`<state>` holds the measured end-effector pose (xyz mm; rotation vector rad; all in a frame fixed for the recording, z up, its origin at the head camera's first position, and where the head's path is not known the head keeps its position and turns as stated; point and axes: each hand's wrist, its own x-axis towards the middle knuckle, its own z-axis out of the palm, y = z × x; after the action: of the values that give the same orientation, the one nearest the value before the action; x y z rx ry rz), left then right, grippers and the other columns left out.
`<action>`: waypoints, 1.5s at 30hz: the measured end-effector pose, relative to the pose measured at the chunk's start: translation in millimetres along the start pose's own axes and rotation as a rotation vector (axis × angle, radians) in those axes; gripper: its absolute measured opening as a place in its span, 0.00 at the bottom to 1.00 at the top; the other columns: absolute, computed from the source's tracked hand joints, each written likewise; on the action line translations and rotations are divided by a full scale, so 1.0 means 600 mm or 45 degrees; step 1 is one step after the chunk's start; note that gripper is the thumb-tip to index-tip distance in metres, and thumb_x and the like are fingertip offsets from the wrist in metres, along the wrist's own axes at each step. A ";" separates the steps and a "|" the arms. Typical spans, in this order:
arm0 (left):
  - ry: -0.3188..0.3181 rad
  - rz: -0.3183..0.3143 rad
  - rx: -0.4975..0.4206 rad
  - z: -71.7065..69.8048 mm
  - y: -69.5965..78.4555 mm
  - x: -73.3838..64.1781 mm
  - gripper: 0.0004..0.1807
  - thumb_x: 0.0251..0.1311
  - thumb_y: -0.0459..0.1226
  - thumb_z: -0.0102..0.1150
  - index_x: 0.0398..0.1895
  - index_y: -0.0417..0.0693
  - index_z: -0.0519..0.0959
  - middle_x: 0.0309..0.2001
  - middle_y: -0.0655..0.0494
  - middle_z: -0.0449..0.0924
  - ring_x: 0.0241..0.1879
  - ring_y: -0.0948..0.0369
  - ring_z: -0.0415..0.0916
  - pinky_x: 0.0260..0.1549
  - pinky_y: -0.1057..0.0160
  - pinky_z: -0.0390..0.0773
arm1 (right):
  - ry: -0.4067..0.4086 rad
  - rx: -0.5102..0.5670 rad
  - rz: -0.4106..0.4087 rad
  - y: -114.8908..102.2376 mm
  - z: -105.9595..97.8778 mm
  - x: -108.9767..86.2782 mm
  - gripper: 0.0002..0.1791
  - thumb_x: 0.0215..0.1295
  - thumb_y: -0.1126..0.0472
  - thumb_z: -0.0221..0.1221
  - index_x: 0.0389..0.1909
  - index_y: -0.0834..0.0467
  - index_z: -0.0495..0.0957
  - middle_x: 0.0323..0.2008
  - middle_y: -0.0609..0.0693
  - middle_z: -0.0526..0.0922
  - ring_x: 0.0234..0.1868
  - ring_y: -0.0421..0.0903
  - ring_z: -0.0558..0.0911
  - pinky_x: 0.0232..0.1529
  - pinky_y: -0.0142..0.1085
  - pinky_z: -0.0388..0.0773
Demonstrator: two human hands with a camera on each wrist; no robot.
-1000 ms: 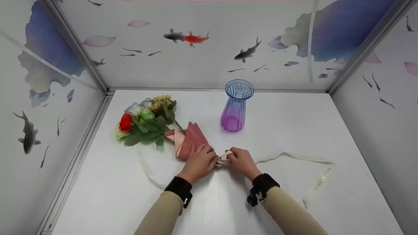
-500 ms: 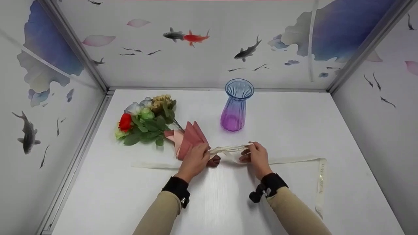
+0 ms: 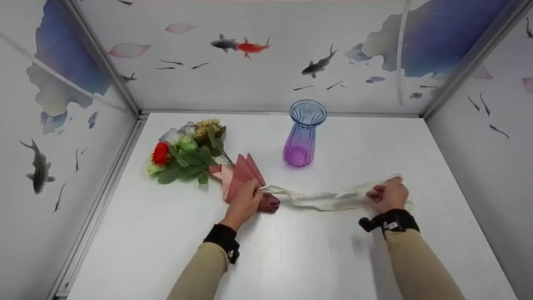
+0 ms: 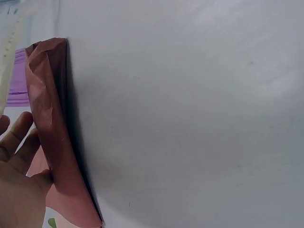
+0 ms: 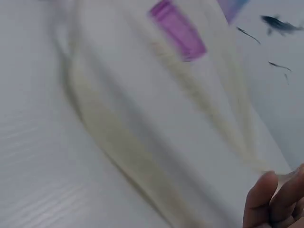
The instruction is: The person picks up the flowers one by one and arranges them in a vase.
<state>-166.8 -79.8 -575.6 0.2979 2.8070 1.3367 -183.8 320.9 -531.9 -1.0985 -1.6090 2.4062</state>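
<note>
A cream ribbon (image 3: 325, 202) runs in loose strands across the white table between both hands. My left hand (image 3: 241, 206) pinches its left end beside the dusky pink wrapping paper (image 3: 243, 177); in the left wrist view the fingers also lie against the rolled paper (image 4: 52, 114). Far to the right, my right hand (image 3: 393, 196) pinches the ribbon between thumb and finger, and the right wrist view shows the strand (image 5: 204, 107) rising to those fingertips, blurred. From the paper's open end, a bouquet of artificial flowers (image 3: 187, 146) with red, green, blue and yellow heads points up-left.
A blue-to-purple glass vase (image 3: 302, 141) stands upright behind the ribbon, near the back wall (image 3: 266, 91). White printed panels enclose the table (image 3: 266, 266) at the back and both sides.
My right hand has moved far right, stretching the ribbon out from the wrapper. The tail that lay left of my left hand has gone from there. My left hand has barely shifted.
</note>
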 end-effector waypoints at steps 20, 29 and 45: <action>-0.406 0.219 0.207 -0.019 -0.028 -0.006 0.42 0.64 0.30 0.52 0.82 0.46 0.51 0.77 0.52 0.62 0.80 0.51 0.47 0.78 0.46 0.38 | -1.289 -1.897 -1.151 0.186 0.109 -0.057 0.35 0.78 0.41 0.51 0.80 0.44 0.57 0.80 0.55 0.55 0.80 0.64 0.48 0.75 0.67 0.39; -0.350 0.268 0.593 -0.033 -0.043 -0.018 0.33 0.68 0.37 0.54 0.78 0.53 0.65 0.78 0.53 0.60 0.80 0.45 0.48 0.76 0.36 0.37 | -1.204 -2.094 -1.415 0.185 0.064 -0.032 0.28 0.82 0.48 0.47 0.79 0.47 0.61 0.80 0.58 0.54 0.79 0.67 0.52 0.72 0.72 0.43; -0.077 0.528 0.954 -0.057 -0.055 -0.028 0.32 0.55 0.45 0.72 0.65 0.60 0.76 0.65 0.50 0.69 0.72 0.46 0.57 0.70 0.27 0.29 | -0.800 -2.186 -1.167 0.135 0.018 0.013 0.29 0.82 0.45 0.44 0.80 0.46 0.59 0.81 0.58 0.50 0.80 0.69 0.46 0.71 0.74 0.35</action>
<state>-158.9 -129.6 -580.6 0.9422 3.1703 0.2048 -169.1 278.6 -600.4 0.6679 -3.2128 0.3877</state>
